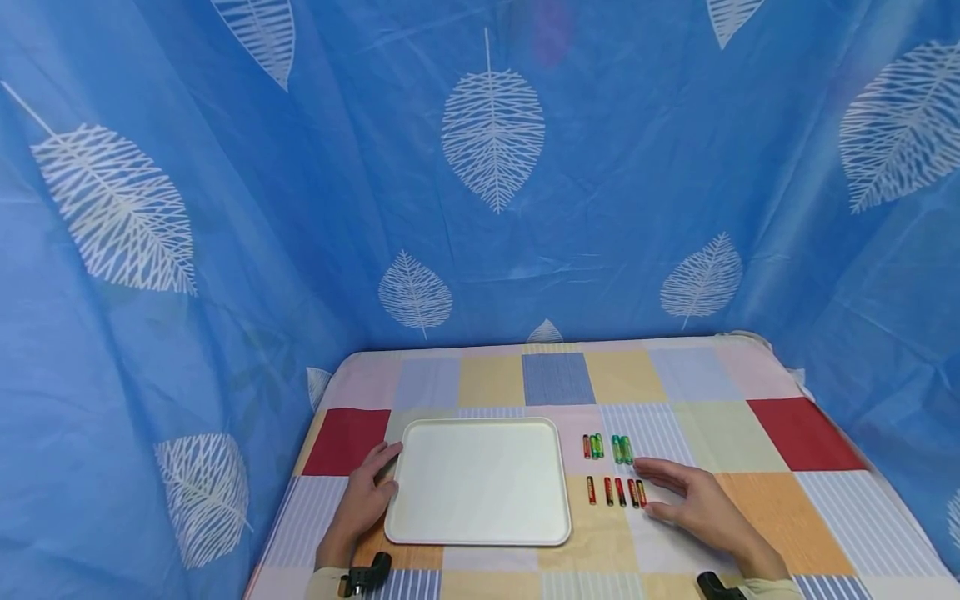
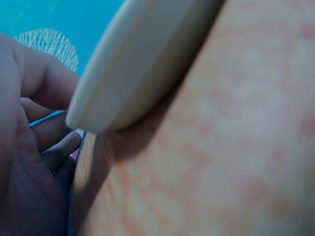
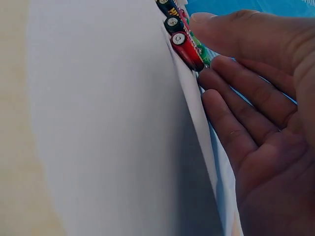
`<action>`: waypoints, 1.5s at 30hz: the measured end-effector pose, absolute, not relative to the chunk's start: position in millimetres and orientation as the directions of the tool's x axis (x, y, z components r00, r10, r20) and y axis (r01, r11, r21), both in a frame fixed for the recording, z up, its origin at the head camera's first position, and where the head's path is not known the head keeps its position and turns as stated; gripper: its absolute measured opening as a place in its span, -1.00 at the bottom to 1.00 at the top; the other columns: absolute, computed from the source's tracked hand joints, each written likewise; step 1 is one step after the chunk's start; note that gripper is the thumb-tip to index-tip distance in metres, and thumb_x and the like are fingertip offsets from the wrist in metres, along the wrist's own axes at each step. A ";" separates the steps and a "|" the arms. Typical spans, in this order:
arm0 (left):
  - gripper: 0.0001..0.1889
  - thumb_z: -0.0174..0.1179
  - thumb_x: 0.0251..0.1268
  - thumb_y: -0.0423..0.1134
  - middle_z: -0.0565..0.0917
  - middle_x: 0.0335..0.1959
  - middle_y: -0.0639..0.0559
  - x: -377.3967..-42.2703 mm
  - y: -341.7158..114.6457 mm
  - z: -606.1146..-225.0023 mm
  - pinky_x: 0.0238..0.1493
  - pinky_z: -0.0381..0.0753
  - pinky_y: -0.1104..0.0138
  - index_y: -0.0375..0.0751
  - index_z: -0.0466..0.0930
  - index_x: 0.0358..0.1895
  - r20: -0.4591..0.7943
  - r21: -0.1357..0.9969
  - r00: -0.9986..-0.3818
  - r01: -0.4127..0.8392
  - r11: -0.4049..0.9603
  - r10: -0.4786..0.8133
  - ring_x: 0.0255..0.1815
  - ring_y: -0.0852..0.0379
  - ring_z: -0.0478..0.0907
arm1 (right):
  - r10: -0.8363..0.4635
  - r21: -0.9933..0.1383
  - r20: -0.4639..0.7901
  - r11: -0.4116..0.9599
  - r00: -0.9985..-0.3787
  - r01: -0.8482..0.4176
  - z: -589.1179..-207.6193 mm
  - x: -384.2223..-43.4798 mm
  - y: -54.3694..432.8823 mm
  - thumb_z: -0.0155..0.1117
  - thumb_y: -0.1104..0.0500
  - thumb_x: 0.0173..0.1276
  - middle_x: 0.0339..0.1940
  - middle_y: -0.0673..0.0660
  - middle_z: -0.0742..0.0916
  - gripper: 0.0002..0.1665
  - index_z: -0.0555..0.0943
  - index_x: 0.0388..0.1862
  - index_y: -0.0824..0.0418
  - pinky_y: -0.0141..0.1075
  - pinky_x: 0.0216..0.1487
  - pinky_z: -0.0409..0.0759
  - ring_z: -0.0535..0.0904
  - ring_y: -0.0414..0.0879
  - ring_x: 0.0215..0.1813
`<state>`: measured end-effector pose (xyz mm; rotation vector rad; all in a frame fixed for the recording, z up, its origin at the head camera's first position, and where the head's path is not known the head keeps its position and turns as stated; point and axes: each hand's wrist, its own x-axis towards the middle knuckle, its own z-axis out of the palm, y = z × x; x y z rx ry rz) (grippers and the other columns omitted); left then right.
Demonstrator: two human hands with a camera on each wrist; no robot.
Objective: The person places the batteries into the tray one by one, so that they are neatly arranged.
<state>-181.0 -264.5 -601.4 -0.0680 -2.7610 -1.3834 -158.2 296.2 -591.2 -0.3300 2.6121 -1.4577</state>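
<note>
A white rectangular tray (image 1: pixel 480 483) lies flat on the patchwork cloth. At its left edge rests my left hand (image 1: pixel 362 498), fingers loosely extended along the rim; the left wrist view shows the tray's side (image 2: pixel 133 69) close by the fingers. Right of the tray lie two rows of small batteries: red-and-black ones (image 1: pixel 621 492) in front, green ones (image 1: pixel 627 450) plus a red one (image 1: pixel 587 447) behind. My right hand (image 1: pixel 701 508) is beside the right end of these rows, thumb and fingers apart, holding nothing. In the right wrist view, a red battery (image 3: pixel 187 51) lies near its fingertips.
The patchwork tablecloth (image 1: pixel 487 575) covers the table. Blue curtains (image 1: pixel 600 167) with white leaf prints hang behind and on both sides. A black wrist camera (image 1: pixel 367 573) sits on the left wrist, another (image 1: pixel 716 586) on the right.
</note>
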 end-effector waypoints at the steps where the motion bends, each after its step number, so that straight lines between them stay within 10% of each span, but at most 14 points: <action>1: -0.31 0.19 0.34 -0.51 0.31 0.69 -0.43 -180.7 -264.7 -600.9 0.65 0.20 -0.42 -0.23 0.51 0.58 0.055 0.802 -0.998 0.050 0.596 0.009 0.71 -0.50 0.23 | -0.256 -0.853 -0.003 0.506 -0.967 -0.132 -591.7 -158.0 296.4 0.70 0.14 0.26 0.40 0.17 0.77 -0.20 0.65 0.48 0.18 -0.58 0.28 0.61 0.72 -0.27 0.33; 17: -0.32 0.21 0.33 -0.51 0.33 0.68 -0.43 -177.3 -267.1 -605.2 0.67 0.14 -0.40 -0.23 0.53 0.57 0.062 0.803 -0.998 0.047 0.594 -0.004 0.73 -0.48 0.20 | -0.181 -0.699 0.046 0.697 -0.982 -0.161 -594.8 -156.4 289.1 0.73 0.05 0.22 0.24 -0.14 0.84 -0.37 0.79 0.30 -0.12 -0.43 0.36 0.61 0.70 -0.17 0.36; 36: -0.32 0.21 0.35 -0.50 0.33 0.69 -0.41 -178.8 -265.1 -603.9 0.67 0.15 -0.41 -0.21 0.52 0.58 0.050 0.797 -0.999 0.047 0.602 0.010 0.73 -0.47 0.20 | -0.126 -0.810 0.090 0.568 -0.988 -0.146 -579.7 -155.4 294.0 0.69 0.19 0.27 0.23 0.10 0.85 -0.32 0.72 0.38 0.19 -0.59 0.18 0.64 0.77 -0.32 0.18; 45: -0.28 0.27 0.29 -0.49 0.34 0.68 -0.43 -180.5 -266.4 -602.5 0.60 0.30 -0.41 -0.22 0.51 0.58 0.064 0.766 -0.998 0.066 0.640 0.026 0.69 -0.50 0.26 | -0.213 -0.801 0.195 0.528 -0.957 -0.281 -553.3 -169.0 280.8 0.64 0.21 0.35 0.28 0.16 0.83 -0.34 0.68 0.41 0.25 -0.65 0.25 0.57 0.80 0.00 0.23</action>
